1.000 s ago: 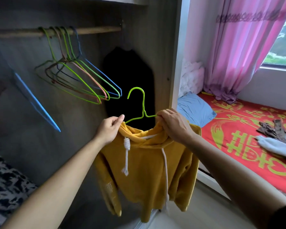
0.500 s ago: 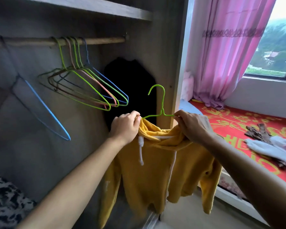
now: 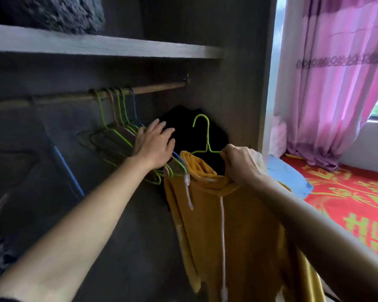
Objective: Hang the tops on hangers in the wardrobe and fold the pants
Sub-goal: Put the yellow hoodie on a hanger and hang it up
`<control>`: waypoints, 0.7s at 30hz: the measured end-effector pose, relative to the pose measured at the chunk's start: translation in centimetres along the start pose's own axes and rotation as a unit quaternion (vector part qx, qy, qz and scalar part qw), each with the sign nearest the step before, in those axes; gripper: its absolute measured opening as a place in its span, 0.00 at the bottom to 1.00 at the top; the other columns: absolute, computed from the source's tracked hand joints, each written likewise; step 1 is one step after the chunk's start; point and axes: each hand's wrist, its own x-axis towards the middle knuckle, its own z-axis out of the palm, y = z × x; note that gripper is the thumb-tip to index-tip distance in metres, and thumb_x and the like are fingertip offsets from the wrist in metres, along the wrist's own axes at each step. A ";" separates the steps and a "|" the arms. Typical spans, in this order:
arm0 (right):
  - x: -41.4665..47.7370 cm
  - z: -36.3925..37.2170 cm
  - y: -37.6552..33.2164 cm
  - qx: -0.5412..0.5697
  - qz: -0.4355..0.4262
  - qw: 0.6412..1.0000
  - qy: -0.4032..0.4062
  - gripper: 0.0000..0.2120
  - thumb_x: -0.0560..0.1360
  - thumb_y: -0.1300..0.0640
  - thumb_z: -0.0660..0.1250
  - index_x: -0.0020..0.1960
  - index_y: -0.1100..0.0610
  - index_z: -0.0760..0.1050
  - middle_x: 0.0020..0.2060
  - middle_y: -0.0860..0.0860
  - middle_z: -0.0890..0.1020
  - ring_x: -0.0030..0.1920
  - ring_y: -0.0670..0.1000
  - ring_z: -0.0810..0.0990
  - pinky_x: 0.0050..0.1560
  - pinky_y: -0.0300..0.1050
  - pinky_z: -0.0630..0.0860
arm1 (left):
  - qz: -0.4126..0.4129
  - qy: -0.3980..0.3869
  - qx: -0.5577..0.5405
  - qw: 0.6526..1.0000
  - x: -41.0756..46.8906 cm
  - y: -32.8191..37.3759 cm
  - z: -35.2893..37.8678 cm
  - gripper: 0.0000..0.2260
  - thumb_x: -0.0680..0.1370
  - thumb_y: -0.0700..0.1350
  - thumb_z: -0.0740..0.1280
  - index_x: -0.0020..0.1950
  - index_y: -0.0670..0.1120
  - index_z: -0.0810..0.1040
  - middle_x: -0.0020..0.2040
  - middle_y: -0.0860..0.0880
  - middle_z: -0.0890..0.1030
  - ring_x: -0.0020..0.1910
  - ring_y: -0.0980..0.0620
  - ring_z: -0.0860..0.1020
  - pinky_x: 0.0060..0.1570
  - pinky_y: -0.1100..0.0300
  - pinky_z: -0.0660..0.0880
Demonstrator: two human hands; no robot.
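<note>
- The mustard-yellow hooded sweatshirt with white drawstrings (image 3: 227,225) hangs on a green wire hanger (image 3: 208,136), in the air in front of the wardrobe's right side panel (image 3: 238,94). It is not yet on the rail.
- The hanger's hook points up and opens to the left. Its shoulder bar runs roughly left to right, much as the rail does.
- The right hand (image 3: 242,166) is just beside the hook's stem. Its fingers are curled tight round the hanger's right shoulder wire and the bunched neckline, and it alone carries the load.
- The wooden rail (image 3: 159,87) lies above and to the left of the hook, well apart from it. A bare stretch shows near the rail's right end.
- The coming move looks like a lift up and leftward, probably with a turn so the hook crosses the rail.
- The left hand (image 3: 155,147) is nearer the rail's hangers. Its fingers are spread wide and hold nothing, and its palm lies against the bunch of empty green, pink and blue wire hangers (image 3: 116,136), which slant leftward.
- A black garment (image 3: 183,127) hangs behind the hook, below the rail's right end.
- A grey wooden shelf (image 3: 96,46) spans above the rail.
- A pink curtain (image 3: 336,83) and a bed with a red patterned cover (image 3: 347,203) lie to the right.
</note>
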 end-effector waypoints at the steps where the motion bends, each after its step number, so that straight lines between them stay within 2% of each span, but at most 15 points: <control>1: 1.2 0.6 -0.6 0.014 -0.006 1.000 0.006 0.10 0.82 0.51 0.59 0.55 0.53 0.77 0.45 0.54 0.84 0.44 0.60 0.82 0.37 0.48 0.68 | -0.005 -0.023 0.026 0.999 0.3 -0.6 0.4 0.22 0.83 0.57 0.53 0.74 0.53 0.68 0.77 0.47 0.64 0.78 0.47 0.55 0.72 0.41 0.54; 4: 4.9 1.9 -2.4 0.062 -0.011 0.998 0.013 0.06 0.79 0.56 0.61 0.52 0.54 0.76 0.42 0.53 0.84 0.42 0.60 0.82 0.36 0.47 0.68 | -0.022 -0.050 0.078 0.995 0.3 -2.3 1.4 0.23 0.82 0.60 0.50 0.70 0.52 0.73 0.75 0.47 0.68 0.77 0.47 0.58 0.72 0.41 0.52; 7: 9.0 2.4 -3.8 0.102 -0.013 0.994 0.035 0.05 0.79 0.58 0.61 0.51 0.55 0.75 0.42 0.54 0.83 0.42 0.61 0.81 0.36 0.48 0.67 | -0.029 -0.039 0.109 0.993 0.2 -3.4 1.7 0.24 0.82 0.61 0.50 0.62 0.50 0.80 0.71 0.47 0.74 0.75 0.47 0.63 0.72 0.43 0.55; 10: 13.2 2.4 -4.6 0.117 -0.008 0.991 0.064 0.06 0.80 0.58 0.61 0.52 0.57 0.75 0.45 0.56 0.83 0.45 0.63 0.81 0.39 0.49 0.67 | -0.039 -0.024 0.098 0.994 -0.2 -4.0 2.0 0.22 0.82 0.59 0.52 0.60 0.50 0.81 0.69 0.49 0.75 0.75 0.49 0.64 0.71 0.43 0.55; 13: 17.1 2.6 -5.2 0.125 -0.008 0.988 0.085 0.05 0.79 0.60 0.62 0.53 0.57 0.75 0.45 0.57 0.82 0.46 0.63 0.81 0.40 0.50 0.68 | -0.018 0.007 0.089 0.996 -1.0 -4.6 2.2 0.21 0.82 0.58 0.52 0.58 0.50 0.82 0.68 0.48 0.76 0.74 0.48 0.65 0.69 0.48 0.53; 17: 20.5 4.1 -6.6 0.155 -0.022 0.985 0.068 0.16 0.78 0.63 0.63 0.64 0.52 0.74 0.44 0.54 0.81 0.44 0.58 0.81 0.42 0.53 0.77 | -0.017 0.023 0.081 0.996 -1.6 -5.5 1.9 0.23 0.81 0.58 0.51 0.56 0.50 0.83 0.68 0.48 0.77 0.73 0.49 0.66 0.70 0.49 0.52; 19: 20.7 6.1 -7.6 0.132 -0.031 0.991 0.021 0.20 0.77 0.64 0.62 0.66 0.49 0.74 0.41 0.52 0.78 0.41 0.55 0.78 0.38 0.50 0.71 | -0.024 0.026 0.062 0.997 -1.7 -5.9 1.8 0.23 0.81 0.58 0.50 0.55 0.51 0.83 0.68 0.48 0.76 0.74 0.49 0.65 0.72 0.47 0.53; 21: 20.1 8.2 -8.4 0.112 -0.048 0.992 -0.012 0.22 0.77 0.65 0.60 0.67 0.48 0.74 0.44 0.54 0.80 0.43 0.58 0.80 0.38 0.48 0.68 | -0.021 0.035 0.043 0.998 -2.0 -6.0 1.9 0.24 0.81 0.58 0.49 0.53 0.51 0.83 0.68 0.48 0.76 0.74 0.49 0.66 0.73 0.45 0.55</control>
